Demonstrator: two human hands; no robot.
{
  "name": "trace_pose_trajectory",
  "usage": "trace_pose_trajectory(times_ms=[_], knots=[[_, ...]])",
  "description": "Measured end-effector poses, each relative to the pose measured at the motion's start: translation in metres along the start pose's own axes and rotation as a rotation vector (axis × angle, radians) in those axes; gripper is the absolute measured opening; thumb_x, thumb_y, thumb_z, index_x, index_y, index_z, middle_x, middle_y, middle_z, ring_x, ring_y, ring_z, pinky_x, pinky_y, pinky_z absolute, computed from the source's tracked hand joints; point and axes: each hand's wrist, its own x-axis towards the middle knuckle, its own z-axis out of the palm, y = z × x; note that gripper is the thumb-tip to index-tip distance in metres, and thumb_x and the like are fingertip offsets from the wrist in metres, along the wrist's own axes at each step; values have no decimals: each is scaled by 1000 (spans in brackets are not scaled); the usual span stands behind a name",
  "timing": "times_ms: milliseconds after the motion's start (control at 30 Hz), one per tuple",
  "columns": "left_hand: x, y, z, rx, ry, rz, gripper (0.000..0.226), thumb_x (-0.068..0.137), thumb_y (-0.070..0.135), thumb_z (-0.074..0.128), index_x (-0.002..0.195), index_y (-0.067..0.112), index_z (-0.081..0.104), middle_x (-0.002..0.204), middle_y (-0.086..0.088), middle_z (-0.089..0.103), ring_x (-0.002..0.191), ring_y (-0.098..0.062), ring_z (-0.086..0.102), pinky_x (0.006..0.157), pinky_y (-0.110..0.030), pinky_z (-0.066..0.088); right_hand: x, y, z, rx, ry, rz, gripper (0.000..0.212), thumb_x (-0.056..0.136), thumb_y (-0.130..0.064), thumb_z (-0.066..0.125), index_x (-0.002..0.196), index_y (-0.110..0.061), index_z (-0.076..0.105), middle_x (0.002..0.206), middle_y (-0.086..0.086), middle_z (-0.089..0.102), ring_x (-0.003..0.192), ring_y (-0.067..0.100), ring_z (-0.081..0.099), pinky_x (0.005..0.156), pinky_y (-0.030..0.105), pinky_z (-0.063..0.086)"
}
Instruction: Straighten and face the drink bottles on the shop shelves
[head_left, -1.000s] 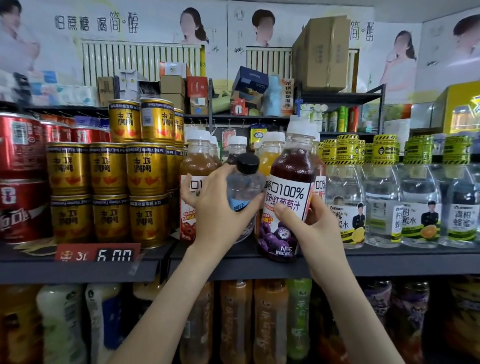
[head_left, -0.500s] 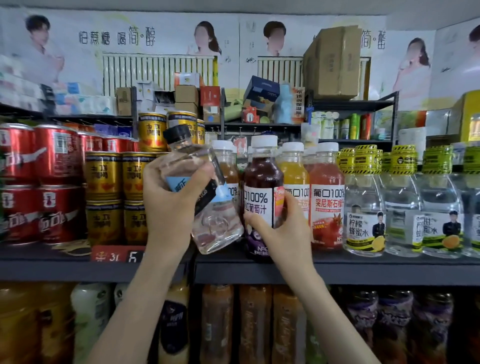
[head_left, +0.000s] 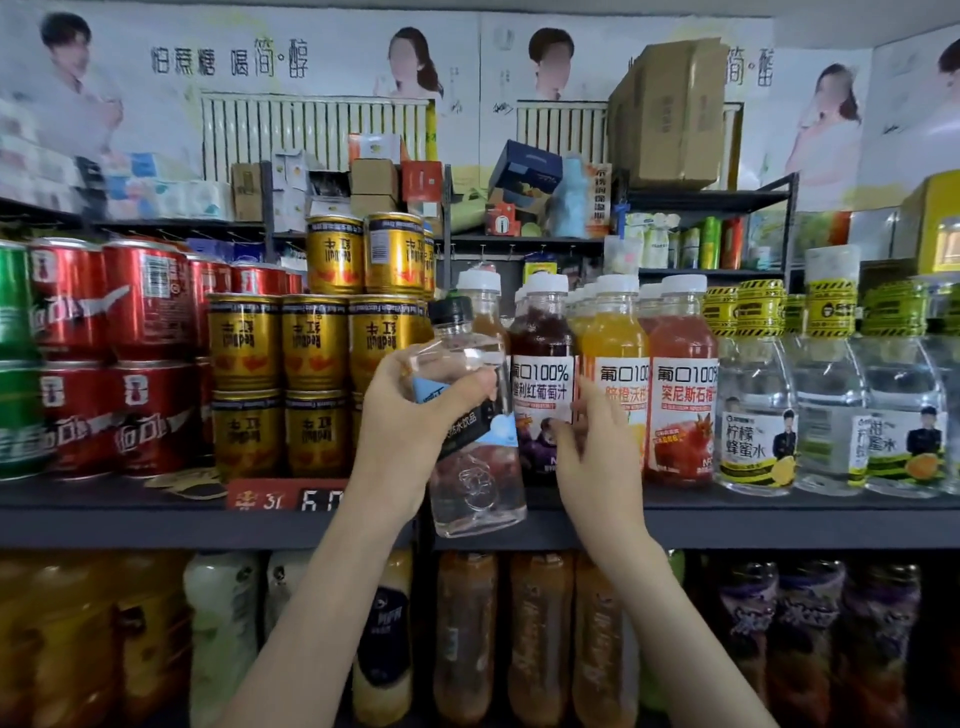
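My left hand grips a clear water bottle with a black cap and a blue-black label. It holds the bottle tilted in front of the shelf edge. My right hand has its fingers loosely extended upward against the lower front of the dark grape juice bottle, which stands upright on the shelf with its label facing me. To its right stand an orange juice bottle and a red pomegranate juice bottle, both white-capped with labels forward.
Stacked gold cans and red cans fill the shelf to the left. Clear honey-water bottles with yellow caps stand to the right. A red price tag hangs on the shelf edge. Several more bottles line the shelf below.
My right hand set the grape juice bottle on the shelf beside the orange one and loosened its grip. My left hand pulled the clear bottle out and now holds it lower, in front of the shelf.
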Motion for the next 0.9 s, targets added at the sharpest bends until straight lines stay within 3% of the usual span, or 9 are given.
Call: trace_pose_trajectory(times_ms=[67,167,267,367,467,600,700,800,900], knots=[[-3,-2,6,-11,-55,-14,51,64,23,85,107,7,62,100,-7,70,85,-13,70,69,-26,57,-8,-8,-16,256,-46,65,34,96,-30,52,128,-22,53,106,-11,62,96,1,58,85,23,50],[-14,-1,22,-4,-144,-8,67,49,41,83,107,12,64,99,-2,71,91,-15,69,75,-31,57,-23,-17,-46,553,-273,135,41,84,-49,59,119,-28,60,106,-11,69,99,3,64,85,25,52],[-26,-3,47,-48,-222,-10,63,49,35,84,105,10,65,95,-1,72,89,-14,69,72,-26,55,-34,-11,-69,517,-323,138,47,76,-44,72,119,-31,59,110,-15,68,103,3,63,89,28,52],[-38,-6,78,-58,-272,-29,60,55,29,87,107,12,63,102,-1,71,97,-14,67,85,-35,54,-37,3,-97,474,-268,154,41,76,-35,74,114,-32,60,108,-10,69,101,10,64,85,29,53],[-54,-5,115,-65,-344,-33,56,60,29,86,109,18,60,106,3,69,103,-10,64,91,-35,50,-39,22,-131,413,-231,162,38,75,-36,77,110,-35,60,110,-10,68,104,10,63,91,35,52],[-82,-5,174,-71,-443,-7,50,66,23,83,106,30,54,93,25,66,89,10,61,73,-8,45,-45,52,-185,428,-181,201,36,75,-30,75,109,-29,63,107,-10,70,102,8,64,91,42,53],[-103,-6,224,-31,-494,23,48,68,24,82,104,36,51,91,24,65,84,9,60,68,-6,43,-49,82,-232,440,-133,218,39,74,-28,76,111,-24,64,108,-7,70,102,11,65,90,42,53],[-128,-8,278,55,-527,64,50,68,40,81,106,41,49,98,12,65,94,-5,61,80,-21,47,-51,116,-285,412,-103,211,33,78,-21,77,109,-23,65,107,-6,71,101,12,66,84,34,55],[-150,-11,333,90,-564,85,47,67,56,69,108,45,51,104,17,64,96,2,60,81,-17,47,-51,153,-338,393,-57,228,39,74,-22,75,111,-22,64,103,-11,71,94,5,66,70,18,53]])
